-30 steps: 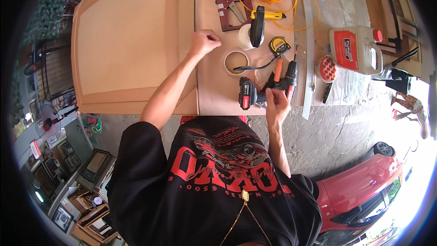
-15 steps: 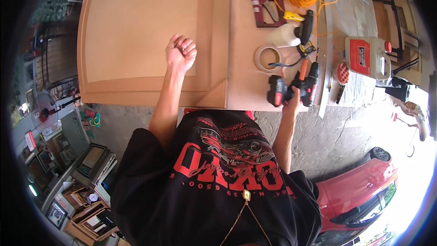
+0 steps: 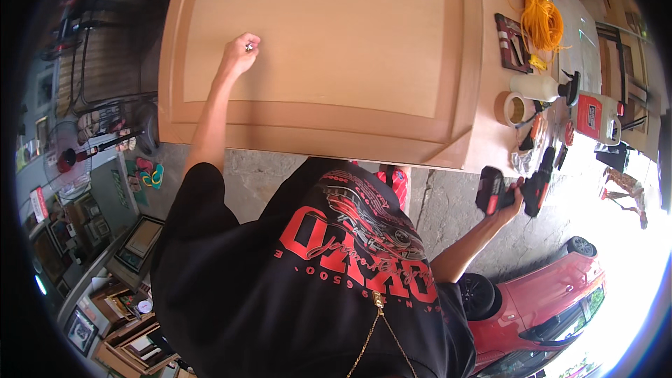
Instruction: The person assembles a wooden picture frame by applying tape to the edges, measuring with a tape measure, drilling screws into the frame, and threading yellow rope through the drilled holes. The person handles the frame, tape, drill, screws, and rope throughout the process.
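Note:
My right hand [image 3: 516, 199] is wrapped round the grip of a black and red cordless drill [image 3: 537, 183]. The drill hangs past the table's front edge at the right. Over the left part of a large tan framed panel [image 3: 315, 42], my left hand [image 3: 240, 56] is closed, with a small shiny metal piece showing between the fingers. What exactly that piece is, I cannot make out. The panel lies flat on the work table.
Right of the panel lie a tape roll [image 3: 512, 108], a white spray bottle [image 3: 535, 87], a dark red square tool [image 3: 513, 43], a plastic bag [image 3: 528, 147] and an orange cord coil [image 3: 541, 19]. Farther right stands a jug [image 3: 597, 117]. A red car [image 3: 539, 301] is parked behind right.
The drill has moved off the tabletop, out past the front edge to the right. My left hand has shifted left over the panel, still closed. The whole view has swung left.

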Demonstrator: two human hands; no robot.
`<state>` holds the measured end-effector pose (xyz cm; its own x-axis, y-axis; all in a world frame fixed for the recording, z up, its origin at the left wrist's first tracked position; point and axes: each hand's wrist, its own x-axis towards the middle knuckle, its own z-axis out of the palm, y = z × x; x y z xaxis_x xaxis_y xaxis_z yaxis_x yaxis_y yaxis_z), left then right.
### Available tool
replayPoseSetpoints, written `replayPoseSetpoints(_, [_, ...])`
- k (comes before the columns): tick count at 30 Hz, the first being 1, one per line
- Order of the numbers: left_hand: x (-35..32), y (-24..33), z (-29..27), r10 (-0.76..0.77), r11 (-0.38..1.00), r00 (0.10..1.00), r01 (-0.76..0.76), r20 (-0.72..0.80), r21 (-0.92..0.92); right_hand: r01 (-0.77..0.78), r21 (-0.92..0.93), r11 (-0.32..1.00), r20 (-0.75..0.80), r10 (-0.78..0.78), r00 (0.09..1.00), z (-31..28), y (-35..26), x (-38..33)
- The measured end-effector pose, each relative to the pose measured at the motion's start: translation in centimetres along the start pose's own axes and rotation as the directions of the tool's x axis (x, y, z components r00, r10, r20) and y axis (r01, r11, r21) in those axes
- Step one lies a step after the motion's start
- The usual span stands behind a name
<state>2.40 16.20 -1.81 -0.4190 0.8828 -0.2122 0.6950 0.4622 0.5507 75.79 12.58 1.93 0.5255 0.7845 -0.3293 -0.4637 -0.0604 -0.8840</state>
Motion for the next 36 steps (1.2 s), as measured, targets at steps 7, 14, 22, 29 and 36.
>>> replayPoseSetpoints(7, [3.3,-9.3,-6.6,0.16,0.945,0.985,-0.136,0.059,-0.297,-0.143,-0.037,0.989,0.362,0.147,0.921,12.5,6.9,-19.0])
replayPoseSetpoints(14, [3.8,-11.2,-7.7,0.472,0.88,0.878,-0.464,0.08,-0.106,-0.491,-0.021,0.871,0.461,0.444,0.768,27.6,21.9,-32.0])
replayPoseSetpoints(22, [5.4,-10.1,-7.8,0.701,0.713,0.71,-0.7,0.066,-0.041,-0.499,0.282,0.819,0.541,0.293,0.788,37.9,31.4,-37.2])
replayPoseSetpoints(29, [6.6,-10.7,-8.8,0.598,0.791,0.787,-0.548,0.153,-0.271,-0.363,-0.207,0.908,0.125,0.393,0.911,41.3,33.0,-40.5])
replayPoseSetpoints(36, [7.9,-15.5,-14.4,0.463,0.592,0.81,0.019,0.359,-0.806,0.459,-0.888,0.038,0.389,-0.473,0.791,45.9,31.7,-45.0])
